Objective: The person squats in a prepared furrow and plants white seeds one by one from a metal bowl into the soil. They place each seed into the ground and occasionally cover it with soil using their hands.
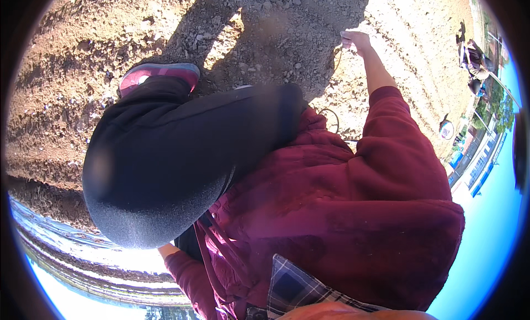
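Observation:
My right hand [358,41] reaches out from a maroon sleeve [400,149], low over dry, crumbly soil. Its fingers are drawn together in a pinch at the edge of a dark shadow. What lies between the fingertips, if anything, is too small and bright to make out. On the other side, my left sleeve [190,278] runs behind my bent knee in black trousers [182,154]. Only a strip of left wrist [167,250] shows there; the hand itself is hidden.
A pink shoe [160,77] rests on the furrowed soil [72,105]. A thin dark loop [333,120], perhaps a cable, hangs beside my waist. Farther right, a person [473,60] bends over the field, with a round pale object [446,130] on the ground nearby.

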Demonstrator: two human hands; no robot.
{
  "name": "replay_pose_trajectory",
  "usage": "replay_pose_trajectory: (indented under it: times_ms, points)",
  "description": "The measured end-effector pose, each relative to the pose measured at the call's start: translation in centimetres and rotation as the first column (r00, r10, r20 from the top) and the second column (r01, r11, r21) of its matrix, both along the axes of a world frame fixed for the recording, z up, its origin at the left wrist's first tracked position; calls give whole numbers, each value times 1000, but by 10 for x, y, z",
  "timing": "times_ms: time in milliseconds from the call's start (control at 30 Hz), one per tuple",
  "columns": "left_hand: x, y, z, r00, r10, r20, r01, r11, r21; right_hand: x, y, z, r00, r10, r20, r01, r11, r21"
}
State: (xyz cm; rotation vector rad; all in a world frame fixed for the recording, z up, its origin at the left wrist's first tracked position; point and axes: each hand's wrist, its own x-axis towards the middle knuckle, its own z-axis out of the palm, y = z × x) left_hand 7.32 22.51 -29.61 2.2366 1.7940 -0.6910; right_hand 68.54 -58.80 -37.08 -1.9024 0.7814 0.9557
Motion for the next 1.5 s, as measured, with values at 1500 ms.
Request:
replay_pose_trajectory:
  times_ms: [1500]
  points:
    - [87,-3,85,796,509,327,-324,816,-479,76,711,3,219,844,489,-953,76,294]
